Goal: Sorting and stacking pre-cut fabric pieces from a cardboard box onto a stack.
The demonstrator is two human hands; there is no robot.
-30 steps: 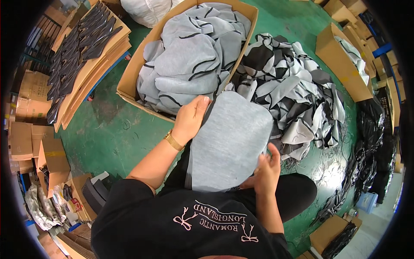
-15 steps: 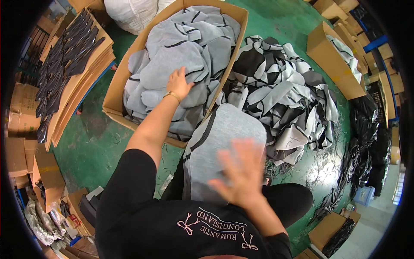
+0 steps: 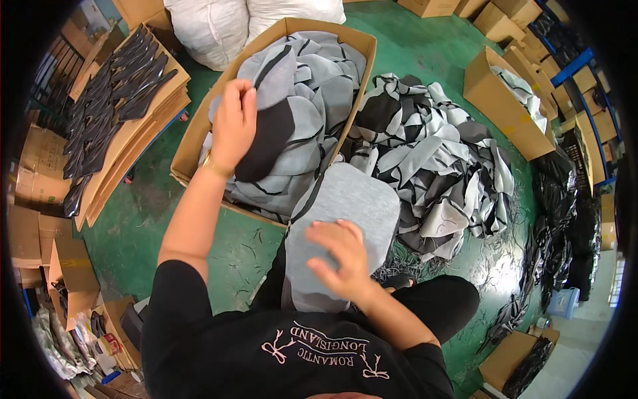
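My left hand is raised over the left part of a big cardboard box. Its fingers are closed at the edge of a grey fabric piece; the grip itself is partly hidden. Beside that hand a dark underside shows among the grey pieces. Across my lap lies a flat, rounded grey fabric piece with a black edge on its left. My right hand, slightly blurred, is over this piece with thumb and fingers apart, holding nothing. Whether it touches the cloth I cannot tell.
A loose heap of grey and black fabric pieces lies on the green floor to the right, with thread scraps around it. Stacked cardboard with black parts stands at left. White sacks are behind the box; another carton stands far right.
My left hand has come up and to the left from the top of the pile, and a dark underside now shows there. My right hand has moved slightly left over the lap piece.
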